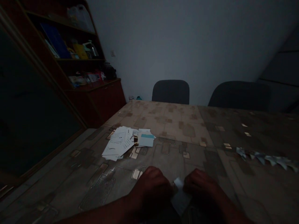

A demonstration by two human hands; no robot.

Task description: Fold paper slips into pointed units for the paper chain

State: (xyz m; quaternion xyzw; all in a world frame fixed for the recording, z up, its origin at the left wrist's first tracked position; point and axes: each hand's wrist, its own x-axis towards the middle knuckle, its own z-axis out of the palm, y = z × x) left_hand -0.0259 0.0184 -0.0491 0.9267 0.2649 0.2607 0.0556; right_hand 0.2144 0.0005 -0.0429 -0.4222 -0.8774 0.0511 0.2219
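Close to the near table edge, my left hand [153, 188] and my right hand [202, 183] are both closed around a small piece of white paper [181, 199]. It shows between them, pinched from both sides, and its lower part hangs toward me. The fingertips are dark and partly hidden. Beyond my left hand lies a loose pile of white printed papers [118, 143]. Touching it on the right is a smaller stack of cards or slips [146, 141] with a teal band on top. A row of folded paper pieces [266, 158] lies on the right.
A patterned cloth covers the table [168, 155]. Behind it stand a grey chair [171, 91] and another dark chair [238, 95] near the wall. At the left, a dark red cabinet [106, 101] has shelves with folders, bags and a kettle. The room is dim.
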